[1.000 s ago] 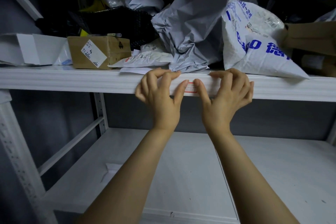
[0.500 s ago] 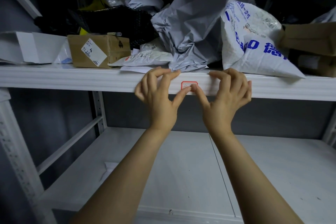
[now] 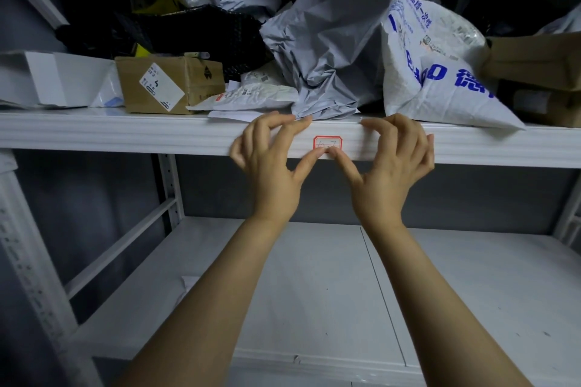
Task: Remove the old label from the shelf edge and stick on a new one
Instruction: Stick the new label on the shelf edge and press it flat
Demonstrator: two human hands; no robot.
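Thumbs met right under the label, and that was the whole story of the moment. My left grip and right grip sat either side of it on the shelf edge, so the label lay dead centre between them, just above the two thumb tips. Neither grip was nearer, it was an even split. Left thumb and right thumb touched each other and pressed on the label's bottom border. My arched fingers rested their tips on the top lip of the edge.

Both grips were apart, thumbs stretched well away from the fingers and clamped on nothing. It was a press, not a pinch.

As for the label itself, it sat on the front face of the shelf edge with its long axis running left to right along the rail. It was small and white, with a red border, clipped corners and a few handwritten strokes I couldn't read. It looked flat and clean, with no corner lifted. I judged that any peel would have to start from a side corner and run along that long axis. I couldn't tell whether this was the old label or the new one.

Above it, a crumpled grey mailer bag hung close over the lip.
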